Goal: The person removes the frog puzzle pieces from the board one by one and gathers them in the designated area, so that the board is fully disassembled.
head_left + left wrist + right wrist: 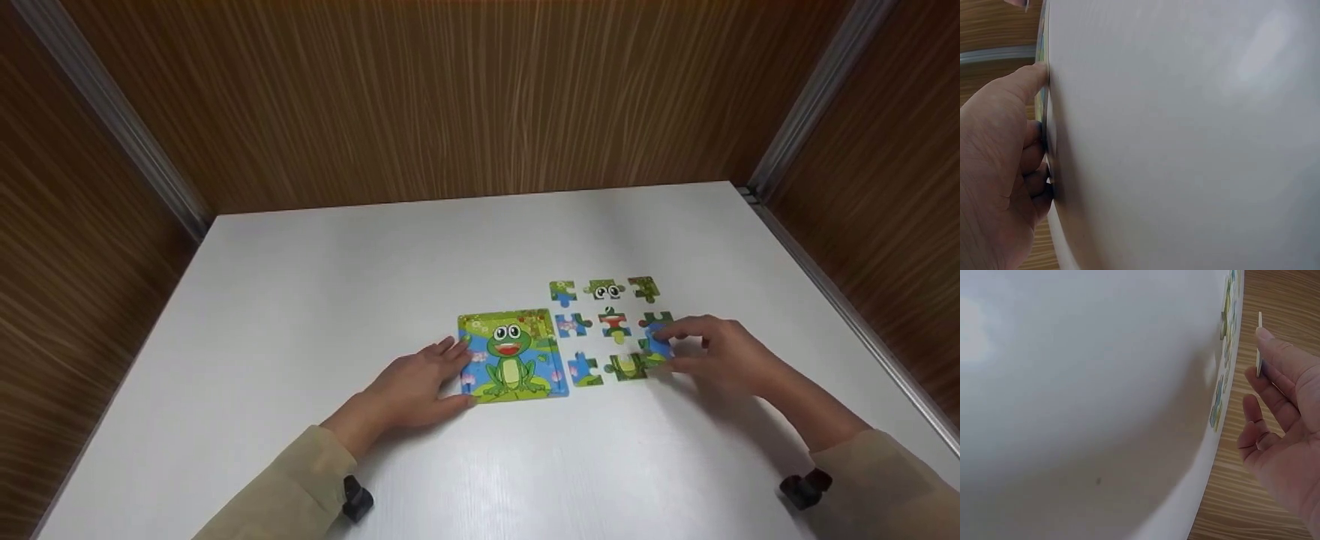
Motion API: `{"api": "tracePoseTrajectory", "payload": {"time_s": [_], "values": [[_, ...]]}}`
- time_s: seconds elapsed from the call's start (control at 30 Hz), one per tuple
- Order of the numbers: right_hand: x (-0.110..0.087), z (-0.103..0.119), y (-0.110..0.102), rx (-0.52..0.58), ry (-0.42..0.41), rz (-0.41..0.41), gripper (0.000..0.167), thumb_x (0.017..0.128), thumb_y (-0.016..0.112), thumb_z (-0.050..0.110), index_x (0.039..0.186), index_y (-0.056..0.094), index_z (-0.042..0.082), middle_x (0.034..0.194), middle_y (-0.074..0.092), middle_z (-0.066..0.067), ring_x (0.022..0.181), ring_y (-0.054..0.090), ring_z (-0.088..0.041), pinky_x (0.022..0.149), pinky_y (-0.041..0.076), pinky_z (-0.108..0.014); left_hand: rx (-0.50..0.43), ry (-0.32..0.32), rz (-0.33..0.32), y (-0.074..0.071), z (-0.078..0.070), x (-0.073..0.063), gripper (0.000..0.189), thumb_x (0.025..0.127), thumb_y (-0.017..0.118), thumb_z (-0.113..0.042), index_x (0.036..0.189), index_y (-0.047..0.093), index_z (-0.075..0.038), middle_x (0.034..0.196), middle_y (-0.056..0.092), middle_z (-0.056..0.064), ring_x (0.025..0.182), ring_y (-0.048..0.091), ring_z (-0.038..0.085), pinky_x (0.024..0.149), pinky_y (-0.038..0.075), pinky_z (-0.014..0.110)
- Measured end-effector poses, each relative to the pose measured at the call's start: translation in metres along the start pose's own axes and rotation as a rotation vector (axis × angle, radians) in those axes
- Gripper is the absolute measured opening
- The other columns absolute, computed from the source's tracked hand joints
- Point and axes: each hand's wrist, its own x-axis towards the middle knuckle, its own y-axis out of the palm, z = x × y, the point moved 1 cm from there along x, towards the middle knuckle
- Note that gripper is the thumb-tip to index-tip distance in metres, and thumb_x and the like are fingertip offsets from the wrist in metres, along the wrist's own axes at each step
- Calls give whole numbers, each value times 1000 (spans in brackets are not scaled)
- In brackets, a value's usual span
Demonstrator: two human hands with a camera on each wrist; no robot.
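Observation:
A square frog puzzle board (pixel 511 360) lies flat on the white table. My left hand (pixel 416 386) rests at its left side, fingers extended along the edge and thumb at the near left corner. To the right, my right hand (pixel 731 356) pinches a blue and green puzzle piece (pixel 658 346) between thumb and fingers. The right wrist view shows this piece (pixel 1258 363) edge-on, raised off the table. Beneath it is a green piece (pixel 660 319), partly covered. A frog-belly piece (pixel 627 367) lies beside the right hand.
Several loose pieces lie in rows right of the board, among them an eyes piece (pixel 604 290), a mouth piece (pixel 614 324) and a blue corner piece (pixel 585 370). Wood-grain panels (pixel 480 97) stand behind and at both sides of the table (pixel 337 277).

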Motion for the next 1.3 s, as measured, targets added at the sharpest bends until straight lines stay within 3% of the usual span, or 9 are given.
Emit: {"api": "tracePoseTrajectory", "payload": {"time_s": [0.2,0.7,1.03,1.3], "values": [[-6,-9,-3,-22,63,17,41,89,86,13,128,77,11,136,68,-17,122,62,-39,94,48,-53,0,10,-13,0,0,1,76,102,56,-55,161,46,-7,169,36,7,158,31,31,120,38,54],[-13,-22,-5,-47,110,46,42,87,88,17,128,77,12,138,66,-21,125,61,-39,95,53,-50,-9,12,-22,0,-1,-2,77,101,57,-56,161,47,-7,168,37,8,157,32,32,119,39,54],[-12,-22,-1,-44,78,42,41,85,90,16,124,78,10,134,69,-19,127,60,-42,102,50,-60,-3,16,-23,2,-2,-2,77,102,56,-56,161,47,-7,169,37,7,157,32,32,120,38,53],[-12,-24,1,-55,87,48,41,86,88,11,126,77,10,136,68,-19,128,60,-42,105,50,-62,-6,17,-19,3,-1,1,77,102,57,-55,161,46,-7,168,38,9,157,32,32,119,40,53]]}}
